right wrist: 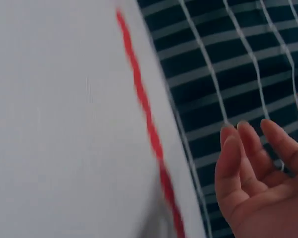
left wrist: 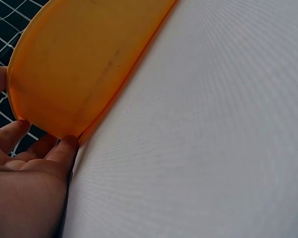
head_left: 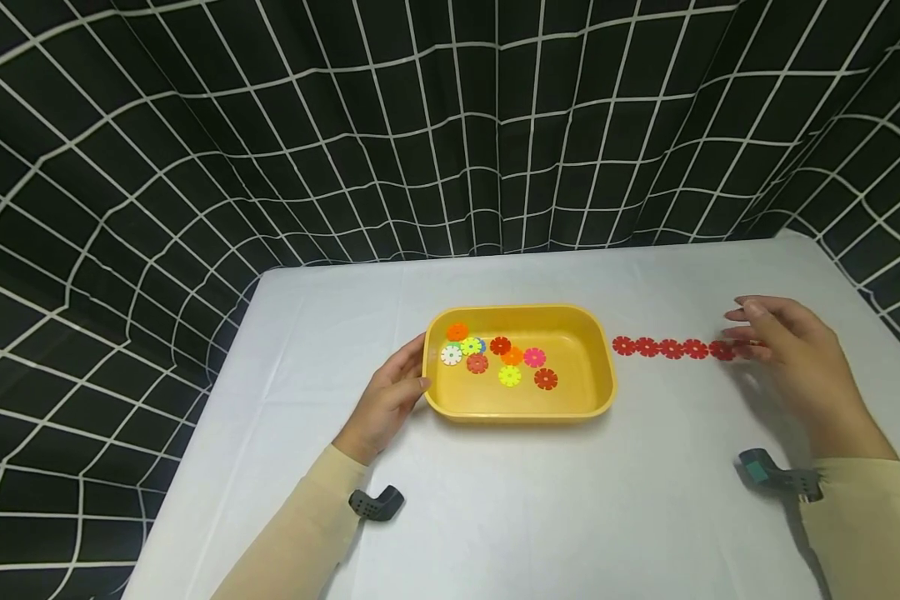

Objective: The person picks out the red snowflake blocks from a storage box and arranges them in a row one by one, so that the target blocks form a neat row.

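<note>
A yellow plastic tray [head_left: 577,383] stands on the table, holding several loose notched flower-shaped discs [head_left: 510,376] in orange, white, yellow-green, pink and red. My left hand [head_left: 386,400] grips the tray's left end, thumb at the rim; the left wrist view shows fingertips against the outer wall of the tray [left wrist: 89,64]. To the tray's right lies a straight row of several red discs [head_left: 671,348]. Over its far right end hovers my right hand [head_left: 802,358], fingers loosely bent. The right wrist view shows that hand [right wrist: 263,183] with nothing in it, apart from the red row [right wrist: 144,104].
A white cloth covers the table [head_left: 532,500]. Black curtain with a white grid [head_left: 435,125] hangs behind the table and along both sides. A dark wrist camera [head_left: 377,503] sits on the left sleeve, another camera [head_left: 776,475] on the right.
</note>
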Demonstrator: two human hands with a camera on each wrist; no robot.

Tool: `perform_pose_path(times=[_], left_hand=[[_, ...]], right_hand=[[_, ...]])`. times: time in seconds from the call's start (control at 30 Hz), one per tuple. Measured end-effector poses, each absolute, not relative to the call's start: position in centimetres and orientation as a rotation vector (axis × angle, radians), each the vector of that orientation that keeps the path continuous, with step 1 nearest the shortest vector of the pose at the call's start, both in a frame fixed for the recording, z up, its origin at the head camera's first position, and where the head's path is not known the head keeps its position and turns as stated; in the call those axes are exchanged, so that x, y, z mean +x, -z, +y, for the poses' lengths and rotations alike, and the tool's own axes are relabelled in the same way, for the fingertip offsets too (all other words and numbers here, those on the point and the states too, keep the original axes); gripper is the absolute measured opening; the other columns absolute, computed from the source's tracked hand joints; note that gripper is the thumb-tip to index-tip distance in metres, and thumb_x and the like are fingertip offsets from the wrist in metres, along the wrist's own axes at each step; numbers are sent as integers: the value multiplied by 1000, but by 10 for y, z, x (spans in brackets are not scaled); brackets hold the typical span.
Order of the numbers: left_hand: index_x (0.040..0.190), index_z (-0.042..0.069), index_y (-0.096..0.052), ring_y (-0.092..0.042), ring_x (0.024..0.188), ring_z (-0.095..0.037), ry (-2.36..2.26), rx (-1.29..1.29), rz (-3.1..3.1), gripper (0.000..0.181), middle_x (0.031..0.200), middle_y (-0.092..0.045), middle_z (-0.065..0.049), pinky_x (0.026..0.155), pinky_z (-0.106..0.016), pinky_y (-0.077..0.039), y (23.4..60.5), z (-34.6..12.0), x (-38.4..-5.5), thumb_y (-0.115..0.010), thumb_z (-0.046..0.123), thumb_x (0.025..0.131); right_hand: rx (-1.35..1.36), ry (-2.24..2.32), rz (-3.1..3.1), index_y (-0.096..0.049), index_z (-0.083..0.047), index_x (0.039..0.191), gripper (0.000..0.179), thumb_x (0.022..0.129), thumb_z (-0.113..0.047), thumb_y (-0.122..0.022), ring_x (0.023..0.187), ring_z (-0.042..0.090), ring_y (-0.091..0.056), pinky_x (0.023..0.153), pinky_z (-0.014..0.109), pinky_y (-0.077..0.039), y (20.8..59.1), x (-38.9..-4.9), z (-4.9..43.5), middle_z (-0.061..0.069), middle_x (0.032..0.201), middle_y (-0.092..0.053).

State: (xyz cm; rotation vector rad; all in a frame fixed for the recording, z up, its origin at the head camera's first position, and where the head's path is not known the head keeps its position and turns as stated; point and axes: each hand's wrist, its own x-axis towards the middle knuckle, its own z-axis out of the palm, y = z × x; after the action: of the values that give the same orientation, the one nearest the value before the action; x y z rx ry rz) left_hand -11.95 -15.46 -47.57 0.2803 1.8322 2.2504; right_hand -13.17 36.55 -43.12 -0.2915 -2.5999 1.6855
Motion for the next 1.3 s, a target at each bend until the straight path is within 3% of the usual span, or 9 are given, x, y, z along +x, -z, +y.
perform_pose_path(times=[0.27,0.5,0.8,1.1,1.2,1.3], left_hand=[[169,4,-36,-38,156,-27,-2246,278,1839,70,172,-38,-9,120,-35,-41,476,-155,-120,-54,-6,102],[169,4,-36,-38,156,-27,-2248,274,1838,69,172,-38,-9,120,-34,-41,477,-154,-120,-53,-6,103],[169,4,-36,-38,156,-28,-2261,275,1820,69,172,-38,-10,119,-34,-42,476,-154,-120,-53,-7,103],[169,5,-36,-38,156,-25,-2246,274,1834,69,172,-37,-8,121,-34,-40,477,-155,-121,-54,-6,103],[169,5,-36,-38,156,-24,-2243,270,1835,70,172,-37,-7,121,-33,-40,477,-156,-121,-54,-5,103],[169,6,-36,-38,156,-24,-2243,272,1830,70,172,-37,-7,121,-34,-40,476,-156,-121,-54,-5,103]], right_hand=[[276,-2036,-2365,-58,-13,150,38,119,-29,-44,116,18,-69,91,21,-60,412,-127,305,11,138,-64],[562,-2282,-2212,-54,-5,152,42,120,-24,-35,124,27,-66,99,32,-60,402,-121,262,19,142,-60],[448,-2261,-2433,-46,5,154,58,118,-41,-42,134,36,-58,102,35,-58,395,-127,200,29,148,-51],[114,-2035,-2798,-40,0,161,84,110,-68,-40,141,44,-49,118,62,-43,400,-141,158,23,151,-50],[52,-1967,-2889,-39,0,163,92,108,-73,-37,141,46,-47,116,64,-44,400,-146,151,25,152,-48],[-5,-1985,-2918,-40,1,160,87,109,-69,-44,138,46,-47,112,61,-48,401,-149,148,26,151,-48]])
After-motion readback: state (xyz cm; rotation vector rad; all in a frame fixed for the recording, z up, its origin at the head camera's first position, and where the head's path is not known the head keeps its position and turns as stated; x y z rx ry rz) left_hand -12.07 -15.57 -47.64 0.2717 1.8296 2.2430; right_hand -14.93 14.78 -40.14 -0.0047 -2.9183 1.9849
